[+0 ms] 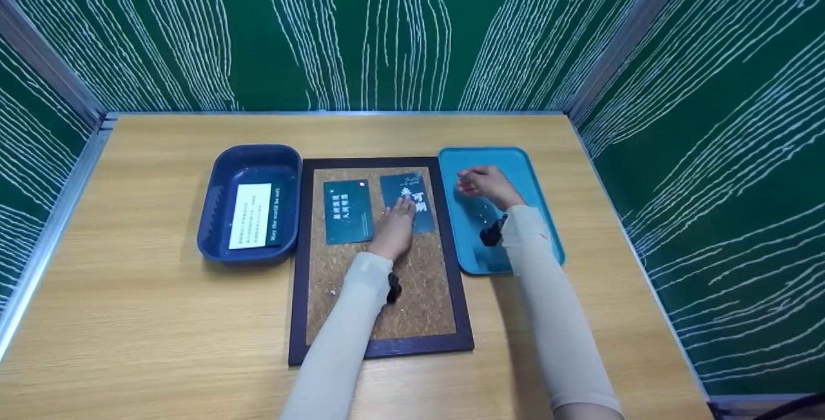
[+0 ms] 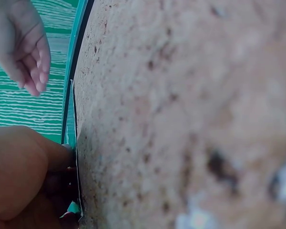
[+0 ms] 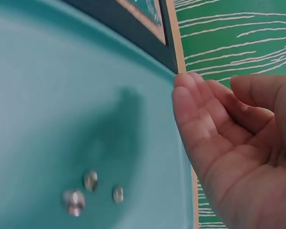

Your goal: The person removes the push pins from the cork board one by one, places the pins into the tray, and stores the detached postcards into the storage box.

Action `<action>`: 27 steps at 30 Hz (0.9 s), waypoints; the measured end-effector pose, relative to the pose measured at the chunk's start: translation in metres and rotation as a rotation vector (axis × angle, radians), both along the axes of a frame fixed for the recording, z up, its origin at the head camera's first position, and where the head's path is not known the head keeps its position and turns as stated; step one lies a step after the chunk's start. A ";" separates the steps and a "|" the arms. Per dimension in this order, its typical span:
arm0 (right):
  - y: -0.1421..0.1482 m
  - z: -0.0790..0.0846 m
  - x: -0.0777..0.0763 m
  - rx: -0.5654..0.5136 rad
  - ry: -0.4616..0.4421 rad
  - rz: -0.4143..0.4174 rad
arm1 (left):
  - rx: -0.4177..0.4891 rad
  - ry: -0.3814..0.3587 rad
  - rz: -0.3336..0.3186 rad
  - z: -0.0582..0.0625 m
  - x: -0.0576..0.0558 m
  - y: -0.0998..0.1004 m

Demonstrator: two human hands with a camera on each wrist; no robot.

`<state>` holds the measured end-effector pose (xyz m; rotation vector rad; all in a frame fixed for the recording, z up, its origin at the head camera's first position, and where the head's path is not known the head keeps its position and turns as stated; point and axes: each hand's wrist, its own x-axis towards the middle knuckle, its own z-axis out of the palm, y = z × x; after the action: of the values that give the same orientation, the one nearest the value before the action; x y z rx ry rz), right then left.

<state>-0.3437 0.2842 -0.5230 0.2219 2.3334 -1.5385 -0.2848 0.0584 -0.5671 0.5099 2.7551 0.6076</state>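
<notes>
My left hand (image 1: 394, 230) rests on a dark green card (image 1: 422, 212) with white writing, at the upper right of a framed corkboard (image 1: 419, 278). Its extended fingers press the card, and part of the writing is hidden beneath them. A second green card (image 1: 348, 223) lies to the left, with a small pale pin at its top right corner. Over the turquoise tray (image 1: 467, 252) hovers my right hand (image 1: 488, 186), fingers loosely bent. In the right wrist view no object shows between those fingers, and small shiny metallic pins (image 3: 74, 202) lie on the tray below.
Left of the corkboard stands a dark blue bin (image 1: 209, 214) holding a white card (image 1: 250, 217) and a dark green one. The board's dark frame (image 1: 300, 278) sits between bin and tray. Green walls (image 1: 399, 33) with white lines enclose the wooden table (image 1: 161, 317).
</notes>
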 end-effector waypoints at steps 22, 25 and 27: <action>-0.037 -0.013 -0.013 -0.158 -0.136 -0.009 | -0.016 0.034 0.000 -0.002 -0.002 0.003; -0.040 -0.014 -0.013 -0.172 -0.146 0.004 | -0.009 0.028 0.001 -0.002 -0.002 0.002; -0.042 -0.015 -0.013 -0.181 -0.152 0.014 | 0.001 0.024 0.002 -0.001 -0.002 0.002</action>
<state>-0.3567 0.2419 -0.5379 0.2668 2.0628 -1.6535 -0.2865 0.0601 -0.5684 0.5185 2.7780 0.6069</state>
